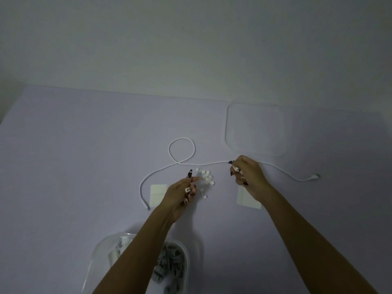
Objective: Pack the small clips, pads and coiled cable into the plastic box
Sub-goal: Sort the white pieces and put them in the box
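A white cable (182,145) lies loosely across the lilac table, with one loop at its middle and a plug end at the far right. A heap of small white clips (206,178) sits between my hands. My left hand (180,194) hovers at the heap's left edge and pinches a white clip in its curled fingers. My right hand (247,175) is curled over the cable and holds small white clips. One pale pad (157,195) lies left of my left hand, another pale pad (244,197) partly under my right wrist. The clear plastic box (184,259) sits near me, partly behind my left forearm, with grey and white pieces inside.
A clear square lid (255,129) lies flat at the back right, just beyond my right hand. The table (74,145) meets a plain wall at its far edge. The light is dim.
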Motion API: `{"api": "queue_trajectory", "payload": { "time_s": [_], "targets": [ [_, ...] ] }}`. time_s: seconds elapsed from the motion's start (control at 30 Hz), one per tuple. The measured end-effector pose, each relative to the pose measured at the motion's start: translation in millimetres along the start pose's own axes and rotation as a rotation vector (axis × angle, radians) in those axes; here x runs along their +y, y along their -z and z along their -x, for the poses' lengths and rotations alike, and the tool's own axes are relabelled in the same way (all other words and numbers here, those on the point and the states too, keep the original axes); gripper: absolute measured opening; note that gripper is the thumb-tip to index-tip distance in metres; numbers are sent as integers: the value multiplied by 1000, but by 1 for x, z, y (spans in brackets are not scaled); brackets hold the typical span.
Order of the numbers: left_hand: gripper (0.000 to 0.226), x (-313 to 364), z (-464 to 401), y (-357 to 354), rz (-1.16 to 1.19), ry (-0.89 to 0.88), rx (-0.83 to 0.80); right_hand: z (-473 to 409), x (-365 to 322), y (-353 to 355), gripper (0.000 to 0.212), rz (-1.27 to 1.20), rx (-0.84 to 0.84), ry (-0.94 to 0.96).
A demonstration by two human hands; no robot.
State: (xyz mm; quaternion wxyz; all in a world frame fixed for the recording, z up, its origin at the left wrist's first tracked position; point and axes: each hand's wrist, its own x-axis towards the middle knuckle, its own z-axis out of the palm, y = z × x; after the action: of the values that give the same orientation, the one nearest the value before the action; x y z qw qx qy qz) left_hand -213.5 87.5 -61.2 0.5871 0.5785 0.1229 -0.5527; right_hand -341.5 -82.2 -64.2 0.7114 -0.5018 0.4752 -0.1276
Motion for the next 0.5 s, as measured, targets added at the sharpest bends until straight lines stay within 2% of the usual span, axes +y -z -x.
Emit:
{"api": "queue_trajectory", "payload": {
  "time_s": [0.07,0.13,0.17,0.27,0.33,0.5],
  "targets": [
    [26,1,-2,-4,22,24,-50,13,-5,8,29,-256,-90,-82],
    [25,1,-5,-5,69,48,-81,24,-4,13,21,-353,-139,-115],
    [24,2,-6,-5,83,56,-89,30,-2,15,18,-361,-154,-117],
    [30,1,-7,-6,98,54,-87,45,6,26,39,-308,-197,-117],
    [36,1,-7,-4,83,31,-67,52,14,31,43,-299,-237,-132],
    [55,-2,-6,-2,-165,-95,142,64,34,41,42,-278,-232,-166]
  ]
}}
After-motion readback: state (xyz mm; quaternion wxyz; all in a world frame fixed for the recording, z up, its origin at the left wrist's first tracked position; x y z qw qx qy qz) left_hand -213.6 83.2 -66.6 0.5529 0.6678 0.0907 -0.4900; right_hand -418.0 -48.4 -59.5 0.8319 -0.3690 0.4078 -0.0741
